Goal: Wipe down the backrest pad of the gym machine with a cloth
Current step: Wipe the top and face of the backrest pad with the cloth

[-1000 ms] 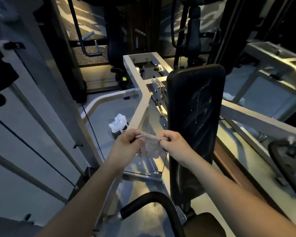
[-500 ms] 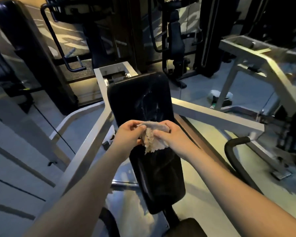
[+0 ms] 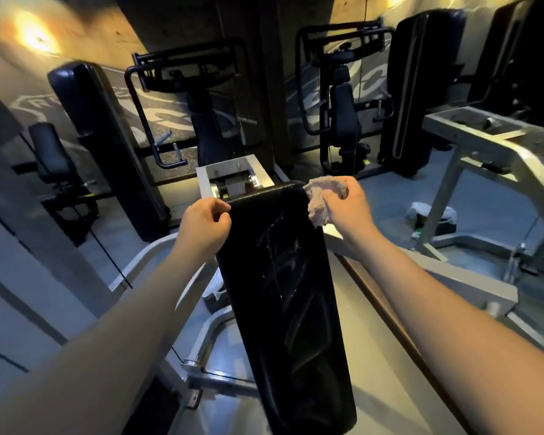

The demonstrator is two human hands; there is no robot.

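Hands grip backrest pad and cloth — no legible writing

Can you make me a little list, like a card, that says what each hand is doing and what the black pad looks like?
place: gym with several machines
pad: black, long, tilted, with wet streaks on it
left hand: grips the pad's top left edge
right hand: holds the cloth at the pad's top right corner
cloth: pale, bunched up
frame: grey metal, behind the pad
wiping: streaks show, not yet clean
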